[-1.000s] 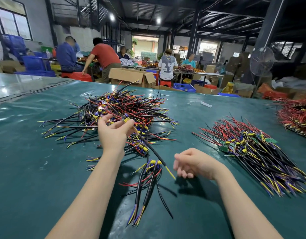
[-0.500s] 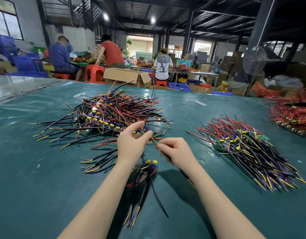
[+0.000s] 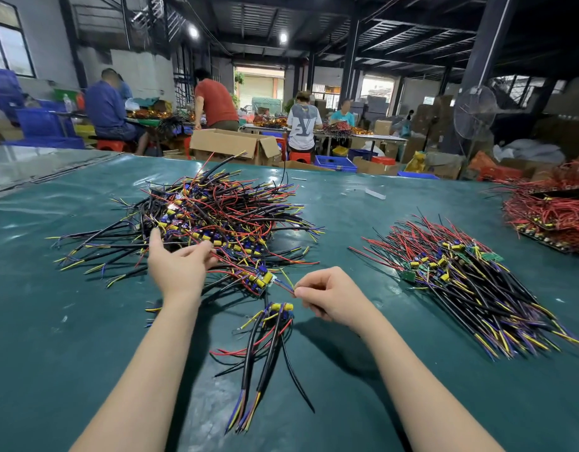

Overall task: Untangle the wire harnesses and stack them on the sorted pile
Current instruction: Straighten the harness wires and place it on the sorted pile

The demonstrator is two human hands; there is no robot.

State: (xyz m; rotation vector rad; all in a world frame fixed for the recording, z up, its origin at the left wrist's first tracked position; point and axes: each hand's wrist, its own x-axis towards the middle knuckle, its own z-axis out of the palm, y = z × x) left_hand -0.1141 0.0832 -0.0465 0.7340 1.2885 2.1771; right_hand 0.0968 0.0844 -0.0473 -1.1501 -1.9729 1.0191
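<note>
A tangled heap of wire harnesses (image 3: 216,213) with black, red and yellow leads lies on the green table (image 3: 69,321) at centre left. My left hand (image 3: 178,267) reaches into its near edge, fingers pinching wires there. My right hand (image 3: 327,296) pinches the thin red and yellow leads of a harness (image 3: 260,280) that lies at the heap's near side. A small loose bundle (image 3: 265,350) rests between my forearms. The sorted pile (image 3: 467,285) lies in neat rows to the right.
A heap of red wiring on boards (image 3: 552,210) sits at the far right edge. Beyond the table, several people work at benches among cardboard boxes (image 3: 229,145) and blue crates. A standing fan (image 3: 474,112) is at the back right.
My left hand has moved up and left into the heap. My right hand has drawn to the right, pulling thin leads out from the tangle.
</note>
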